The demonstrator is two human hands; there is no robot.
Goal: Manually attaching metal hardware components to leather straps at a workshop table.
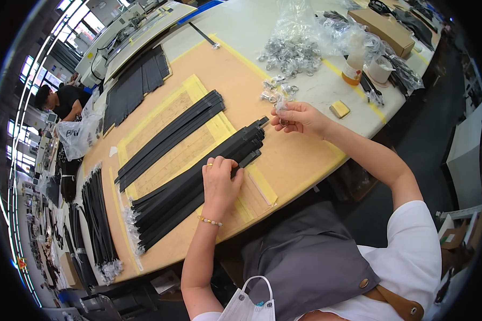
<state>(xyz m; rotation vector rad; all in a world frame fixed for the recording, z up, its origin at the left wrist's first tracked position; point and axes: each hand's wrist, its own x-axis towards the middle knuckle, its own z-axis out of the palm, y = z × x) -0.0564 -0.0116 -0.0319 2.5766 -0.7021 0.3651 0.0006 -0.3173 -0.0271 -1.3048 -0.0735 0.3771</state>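
Note:
A pile of long flat black straps (171,211) lies slantwise on the tan board in front of me. My left hand (221,181) is on top of this pile, its fingers curled onto a strap, with a beaded bracelet at the wrist. Off the pile's far right end, my right hand (301,119) pinches a small metal clasp (283,123) in clear plastic wrapping. Beyond that hand lie several loose wrapped clasps (276,91) and a larger heap of them (292,55). A second row of black straps (171,140) rests on a yellow-taped panel.
Further back is a stack of wide black strips (136,85). More straps with wrapped ends (99,224) lie at left. On the right are a yellow block (339,109), a bottle of amber liquid (352,72), a white roll (380,70) and a cardboard box (383,32). Another person (67,101) sits far left.

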